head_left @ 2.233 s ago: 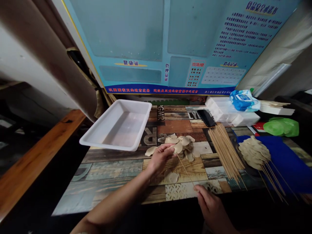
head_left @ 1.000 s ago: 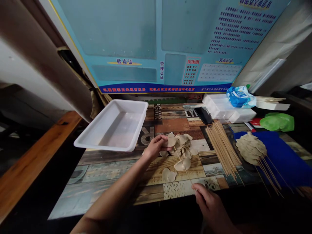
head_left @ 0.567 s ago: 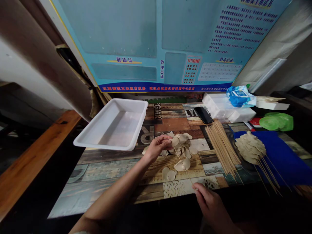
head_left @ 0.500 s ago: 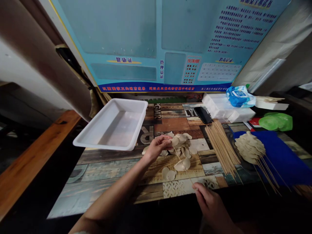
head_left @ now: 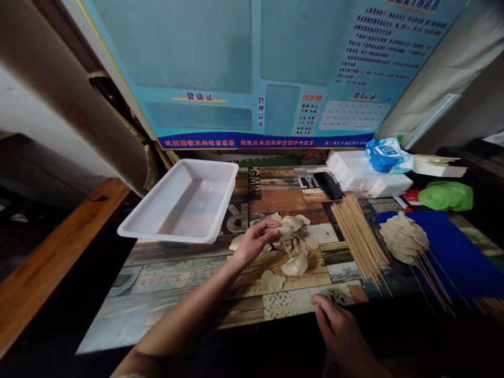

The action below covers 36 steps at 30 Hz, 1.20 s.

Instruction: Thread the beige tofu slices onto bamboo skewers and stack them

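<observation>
My right hand [head_left: 338, 325] is closed around the lower end of a thin wooden skewer [head_left: 286, 248] near the table's front edge. The skewer slants up and left, and a thin pale slice [head_left: 295, 265] is threaded partway along it. At its upper end, my left hand [head_left: 255, 240] pinches another pale slice; the fingers partly hide it. Just beyond those fingers lies a heap of similar pale slices [head_left: 300, 231]. A couple of loose slices [head_left: 272, 281] rest on the table below. What food they are I cannot tell.
On the left stands a white plastic tub [head_left: 185, 210]. To the right lie a bundle of bare skewers [head_left: 359, 241] and filled skewers [head_left: 403, 239] on a blue sheet [head_left: 464, 257]. Behind are a phone [head_left: 328, 186], white packs [head_left: 354, 173] and a green bag [head_left: 444, 197].
The fingers of my left hand have shifted slightly at the skewer's upper end. My right hand and the threaded slice stay almost where they were.
</observation>
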Each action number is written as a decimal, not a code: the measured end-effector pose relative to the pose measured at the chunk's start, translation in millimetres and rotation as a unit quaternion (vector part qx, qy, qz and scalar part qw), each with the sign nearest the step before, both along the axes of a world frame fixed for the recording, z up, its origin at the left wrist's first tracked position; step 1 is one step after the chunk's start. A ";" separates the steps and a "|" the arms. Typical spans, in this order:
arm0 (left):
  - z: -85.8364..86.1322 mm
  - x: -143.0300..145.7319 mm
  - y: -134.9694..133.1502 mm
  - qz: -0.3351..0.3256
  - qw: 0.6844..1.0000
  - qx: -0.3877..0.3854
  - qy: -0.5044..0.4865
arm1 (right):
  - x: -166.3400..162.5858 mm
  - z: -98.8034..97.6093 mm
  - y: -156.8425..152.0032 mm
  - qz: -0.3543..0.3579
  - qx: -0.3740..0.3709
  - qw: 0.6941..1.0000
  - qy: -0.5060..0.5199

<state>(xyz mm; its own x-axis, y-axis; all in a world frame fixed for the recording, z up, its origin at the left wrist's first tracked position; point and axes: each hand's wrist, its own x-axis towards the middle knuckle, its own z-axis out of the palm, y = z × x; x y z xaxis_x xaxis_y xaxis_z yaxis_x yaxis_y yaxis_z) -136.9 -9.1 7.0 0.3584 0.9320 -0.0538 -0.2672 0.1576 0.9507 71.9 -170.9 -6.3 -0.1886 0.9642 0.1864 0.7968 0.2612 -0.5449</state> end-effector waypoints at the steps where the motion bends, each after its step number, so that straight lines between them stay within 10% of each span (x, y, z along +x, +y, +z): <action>1: 0.3 1.0 -1.2 -0.002 1.000 -0.003 0.003 | -0.1 0.0 0.0 -0.001 -0.002 1.000 0.004; 16: 5.7 3.6 -3.4 -0.017 0.977 -0.168 -0.130 | 2.6 -1.7 0.2 -0.005 0.020 1.000 0.019; 36: -7.7 30.7 -34.7 -0.016 0.999 -0.031 0.019 | 2.1 -4.2 0.6 -0.025 0.035 0.999 0.001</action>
<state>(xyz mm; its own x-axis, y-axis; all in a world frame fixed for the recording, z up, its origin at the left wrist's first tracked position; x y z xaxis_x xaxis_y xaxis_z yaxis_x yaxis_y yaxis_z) -106.2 -43.7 -0.6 0.3845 0.9145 -0.1258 -0.2247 0.2249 0.9481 74.0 -170.3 -10.4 -0.1392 0.9573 0.2534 0.8086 0.2576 -0.5291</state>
